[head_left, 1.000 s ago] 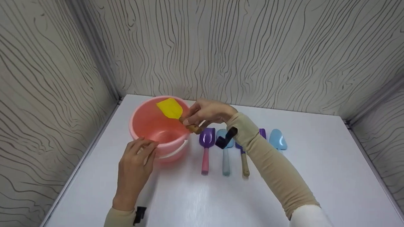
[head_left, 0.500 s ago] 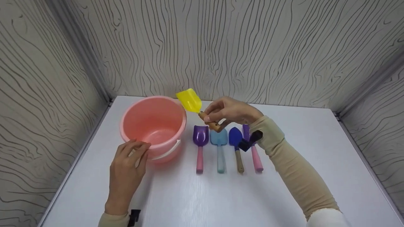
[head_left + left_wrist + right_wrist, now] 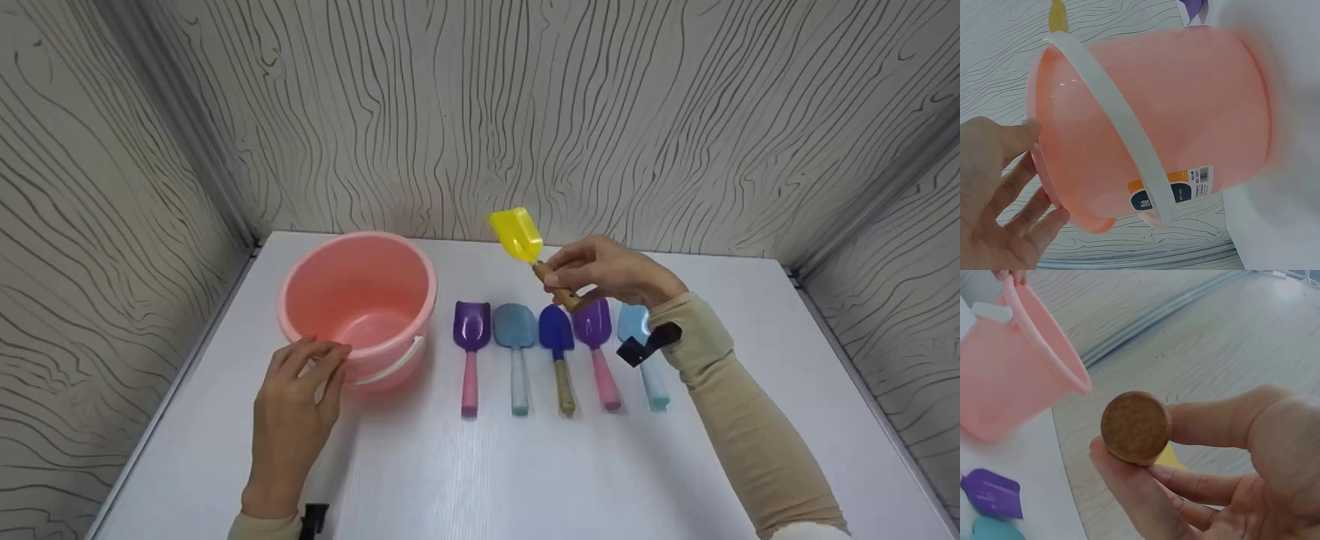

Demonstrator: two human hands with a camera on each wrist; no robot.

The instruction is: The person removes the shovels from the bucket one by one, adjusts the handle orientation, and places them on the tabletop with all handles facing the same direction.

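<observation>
My right hand [image 3: 611, 270] pinches the brown wooden handle [image 3: 559, 289] of a toy shovel with a yellow blade [image 3: 517, 234], raised above the row of shovels. In the right wrist view the handle's round end [image 3: 1135, 427] faces the camera between thumb and fingers, hiding most of the blade. At the left, a pink bucket [image 3: 409, 341] stands upright on the table, its white handle [image 3: 1123, 124] hanging down its side. My left hand [image 3: 292, 420] holds the bucket's near rim between thumb and fingers.
Side by side on the white table [image 3: 465, 480] lie a purple shovel [image 3: 471, 326], a light blue one [image 3: 514, 326], a dark blue one [image 3: 556, 330], a second purple one [image 3: 594, 324] and, partly behind the right wrist, another light blue one [image 3: 654, 386]. Patterned walls [image 3: 480, 112] enclose the table.
My right hand has carried the yellow shovel rightward, from over the bucket to above the row. The shovels it covered now show. The left hand stays at the rim; the head view has shifted slightly.
</observation>
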